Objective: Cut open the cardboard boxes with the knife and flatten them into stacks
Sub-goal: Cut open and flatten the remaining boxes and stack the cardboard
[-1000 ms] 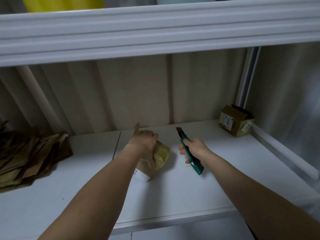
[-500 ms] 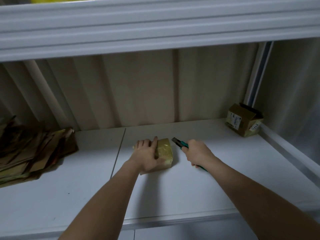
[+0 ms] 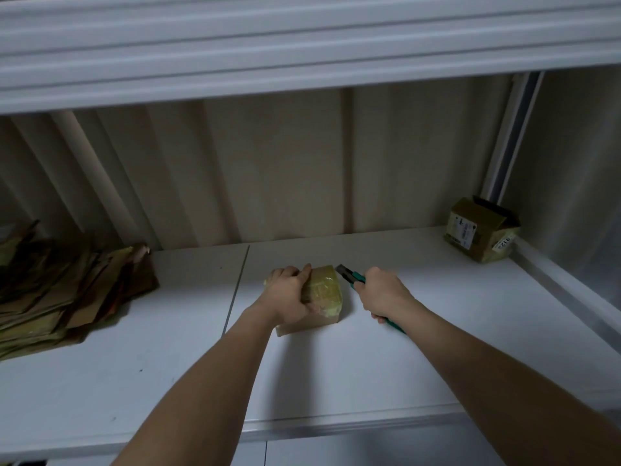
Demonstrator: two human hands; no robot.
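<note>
A small taped box [image 3: 324,294] sits on the white shelf [image 3: 420,348], near its middle. The left hand [image 3: 289,295] lies over the box's left side, fingers curled across the top and thumb against the near face, grasping it. Just right of the box, the right hand [image 3: 381,292] is clenched around a green knife [image 3: 351,275], whose tip is at the box's far right corner. Far left of the box lies a stack of flattened cardboard [image 3: 67,294]; far right of it, in the back corner, stands a second box [image 3: 480,228].

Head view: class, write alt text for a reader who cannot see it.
A left hand holds a taped box on a white shelf while the right hand brings a knife to its far corner. Flattened cardboard lies left; another box sits far right.
</note>
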